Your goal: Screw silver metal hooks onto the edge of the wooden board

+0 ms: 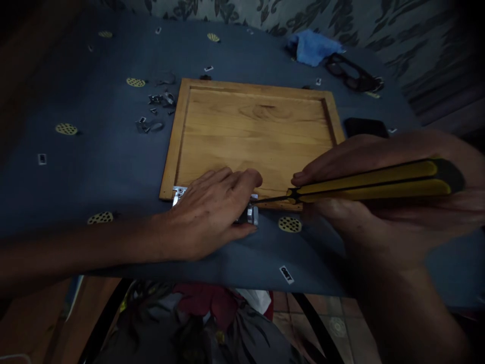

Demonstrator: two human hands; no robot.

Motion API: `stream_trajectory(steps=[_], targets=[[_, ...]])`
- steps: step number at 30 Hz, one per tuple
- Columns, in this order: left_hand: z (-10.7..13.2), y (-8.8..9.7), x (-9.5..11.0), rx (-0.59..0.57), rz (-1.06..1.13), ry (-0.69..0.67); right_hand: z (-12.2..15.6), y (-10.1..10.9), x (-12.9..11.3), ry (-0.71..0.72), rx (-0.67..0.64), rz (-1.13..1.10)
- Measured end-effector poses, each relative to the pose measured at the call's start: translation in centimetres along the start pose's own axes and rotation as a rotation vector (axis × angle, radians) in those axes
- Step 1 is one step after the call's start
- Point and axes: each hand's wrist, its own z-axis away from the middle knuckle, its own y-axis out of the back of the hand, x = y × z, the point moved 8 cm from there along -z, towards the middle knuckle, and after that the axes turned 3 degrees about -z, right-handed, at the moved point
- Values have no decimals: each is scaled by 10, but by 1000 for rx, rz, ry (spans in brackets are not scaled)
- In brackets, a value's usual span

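A framed wooden panel (257,126) lies flat on the table with its near edge towards me. At that edge sits a shiny metal fitting (253,215), mostly covered by my left hand (214,212). A screw head shows on the fitting's left end plate. My left hand holds the fitting against the panel, fingers over the top and thumb on the near side. My right hand (379,202) is closed around a screwdriver (375,184) with a yellow and black handle. Its shaft points left, and the tip meets the fitting's right end; the exact contact is hidden.
Small metal pieces and screws (162,98) lie left of the panel. Behind it on the right are a blue cloth (313,48) and dark glasses (352,73). A black flat object (366,127) is by the panel's right side. The patterned blue tablecloth (102,167) covers the table.
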Motion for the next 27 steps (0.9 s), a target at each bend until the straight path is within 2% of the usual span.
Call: stream_trajectory(steps=[7,12,17,24,27], targets=[[-2,-1,-1,-37,-6,20,2,2,5,-93,-8,-9],[0,-1,-2,-25,12,16,1,1,4,-2,-63,-12],[1,-2,-1,-33,14,12,-4,4,2,98,-10,28],[-3,-1,-1,-63,17,35,0,3,8,-78,-37,-55],[-2,-2,-1,-54,7,23,2,1,5,-38,-81,-56]])
